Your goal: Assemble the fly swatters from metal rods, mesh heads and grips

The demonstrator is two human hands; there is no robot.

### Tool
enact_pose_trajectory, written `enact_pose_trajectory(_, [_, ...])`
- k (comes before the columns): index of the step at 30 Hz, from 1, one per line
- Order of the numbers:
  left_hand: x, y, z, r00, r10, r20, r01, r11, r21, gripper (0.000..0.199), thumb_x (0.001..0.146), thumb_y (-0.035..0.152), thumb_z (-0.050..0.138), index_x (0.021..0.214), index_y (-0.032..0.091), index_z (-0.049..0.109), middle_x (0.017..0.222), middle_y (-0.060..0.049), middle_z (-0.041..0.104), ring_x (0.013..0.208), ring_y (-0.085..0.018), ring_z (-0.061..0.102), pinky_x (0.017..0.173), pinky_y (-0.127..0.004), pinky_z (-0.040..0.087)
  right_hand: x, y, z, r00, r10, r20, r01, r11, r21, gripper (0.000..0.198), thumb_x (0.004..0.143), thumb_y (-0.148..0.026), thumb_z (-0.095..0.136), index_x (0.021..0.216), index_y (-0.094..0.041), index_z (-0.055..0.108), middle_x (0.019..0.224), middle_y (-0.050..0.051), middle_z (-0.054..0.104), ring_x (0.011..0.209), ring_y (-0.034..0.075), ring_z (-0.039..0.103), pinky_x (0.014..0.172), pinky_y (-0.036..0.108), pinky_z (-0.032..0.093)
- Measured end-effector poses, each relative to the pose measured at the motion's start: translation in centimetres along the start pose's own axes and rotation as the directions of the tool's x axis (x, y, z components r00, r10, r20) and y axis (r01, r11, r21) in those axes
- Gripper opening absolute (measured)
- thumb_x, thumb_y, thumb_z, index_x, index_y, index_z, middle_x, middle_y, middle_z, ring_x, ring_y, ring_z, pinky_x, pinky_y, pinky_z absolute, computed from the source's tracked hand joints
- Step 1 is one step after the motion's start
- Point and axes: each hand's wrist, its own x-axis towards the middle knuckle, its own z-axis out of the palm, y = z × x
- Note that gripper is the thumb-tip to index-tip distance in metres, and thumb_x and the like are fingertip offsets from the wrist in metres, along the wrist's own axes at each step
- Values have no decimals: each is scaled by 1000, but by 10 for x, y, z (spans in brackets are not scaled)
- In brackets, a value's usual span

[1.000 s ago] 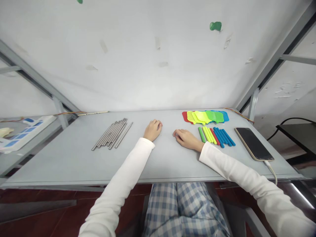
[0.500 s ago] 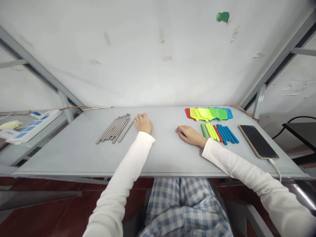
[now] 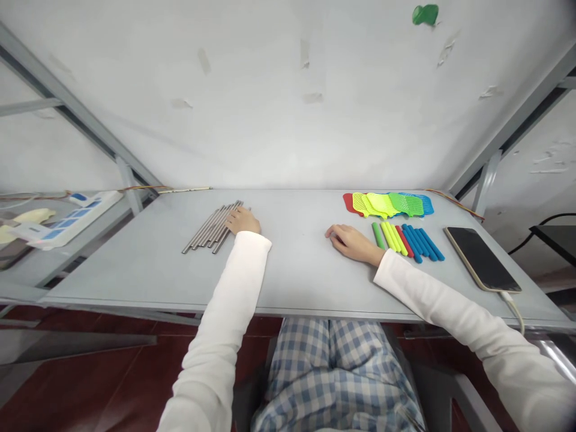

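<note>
Several thin metal rods (image 3: 207, 228) lie side by side on the grey table, slanting away to the right. My left hand (image 3: 243, 221) rests over the right side of this bunch, its fingers curled onto the rods and hiding part of them. Rod tips show past the knuckles. On the bare tabletop, my right hand (image 3: 353, 243) lies with loosely bent fingers, thumb apart, nothing seen in it. Just to its right is a green plastic tube (image 3: 378, 235), beside yellow tubes (image 3: 393, 237), a red tube (image 3: 404, 241) and several blue tubes (image 3: 423, 243).
Perforated plastic paddles (image 3: 389, 204) in red, yellow, green and blue overlap at the back right. A phone (image 3: 482, 259) with a cable lies at the right. The power strip (image 3: 76, 222) sits off the table's left side. A white wall (image 3: 288, 138) stands behind.
My left hand has moved left onto the rods, and the rod that lay apart at the right is now close against the others. My right hand keeps its place on the table.
</note>
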Motion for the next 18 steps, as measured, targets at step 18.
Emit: enact_pose_trajectory(18, [-47,71,37,800,332,500,467,178,-866,15,92,29,50,92,19,60,129,-11,66,120,-20,62,100,-36,53,-4,-8,-8,997,64,47,-57,988,-141,25,95,-17,40,109,-18,61,98,10,65,89,22,60,85,36,40])
